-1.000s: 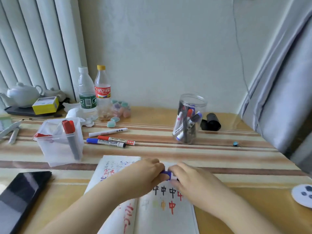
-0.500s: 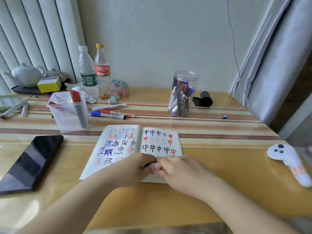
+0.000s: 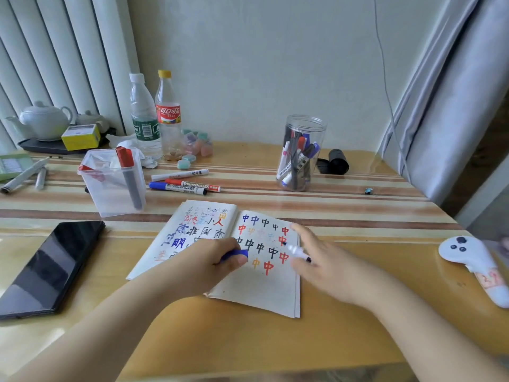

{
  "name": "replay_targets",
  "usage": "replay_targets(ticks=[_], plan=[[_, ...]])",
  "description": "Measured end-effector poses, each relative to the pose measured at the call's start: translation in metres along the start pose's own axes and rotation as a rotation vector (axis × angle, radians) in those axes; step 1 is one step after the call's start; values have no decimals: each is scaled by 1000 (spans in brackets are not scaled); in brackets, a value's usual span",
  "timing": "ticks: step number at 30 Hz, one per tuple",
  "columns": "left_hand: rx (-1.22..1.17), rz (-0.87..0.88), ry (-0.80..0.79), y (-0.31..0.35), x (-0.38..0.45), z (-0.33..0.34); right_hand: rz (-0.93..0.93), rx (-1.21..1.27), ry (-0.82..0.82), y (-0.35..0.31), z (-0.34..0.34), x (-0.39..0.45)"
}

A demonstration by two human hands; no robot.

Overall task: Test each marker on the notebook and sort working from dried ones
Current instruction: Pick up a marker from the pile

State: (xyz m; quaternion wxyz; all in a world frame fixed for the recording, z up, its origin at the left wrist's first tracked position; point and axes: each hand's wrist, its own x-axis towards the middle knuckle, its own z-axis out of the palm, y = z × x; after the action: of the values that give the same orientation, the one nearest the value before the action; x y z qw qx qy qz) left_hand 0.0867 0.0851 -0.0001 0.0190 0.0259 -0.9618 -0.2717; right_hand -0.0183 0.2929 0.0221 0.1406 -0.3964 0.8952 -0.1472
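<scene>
Now my left hand (image 3: 212,260) pinches the blue cap (image 3: 235,254) while my right hand (image 3: 327,260) holds the uncapped marker (image 3: 297,251), its dark tip pointing at the right page of the open notebook (image 3: 264,288) that lies on the bench (image 3: 248,340) in front of me. The right hand is blurred, so I cannot tell exactly how its fingers sit round the barrel. Judging by the page, I am a good way in: rows of test characters in blue, black, red and orange already fill its upper half, and the lower half is bare. A clear square tub (image 3: 115,183) to the left holds a red-capped marker and another red one, and three more markers (image 3: 184,183) lie just beside it; which group counts as working I cannot tell. The round jar (image 3: 301,153) behind the notebook holds a fair bundle of markers, so I reckon plenty of testing is left.
</scene>
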Motion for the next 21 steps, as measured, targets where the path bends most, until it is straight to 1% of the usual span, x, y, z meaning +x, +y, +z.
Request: replay_targets(ticks=[2,3,5,7,10,11,12,14,16,18,21], plan=[[6,50,31,3,0,1,51,286,-43,10,-4,0],[20,109,48,5,0,4,38,436,-42,11,-3,0],[76,283,94,8,0,13,0,779,-9,10,1,-2],[163,427,115,7,0,26,33,1132,37,9,6,-3],[314,547,105,-1,-3,44,130,1689,8,13,15,-5],[360,565,93,-3,-3,49,141,1806,7,14,17,-5],[395,571,96,-5,-4,54,139,1865,15,16,21,-5],[439,565,130,-8,-1,61,119,1840,38,18,25,-2],[450,565,145,-1,5,64,91,1705,64,19,27,2],[456,522,169,10,15,70,128,1516,106,20,26,8],[485,333,10,30,30,81,189,1284,248,22,23,20]])
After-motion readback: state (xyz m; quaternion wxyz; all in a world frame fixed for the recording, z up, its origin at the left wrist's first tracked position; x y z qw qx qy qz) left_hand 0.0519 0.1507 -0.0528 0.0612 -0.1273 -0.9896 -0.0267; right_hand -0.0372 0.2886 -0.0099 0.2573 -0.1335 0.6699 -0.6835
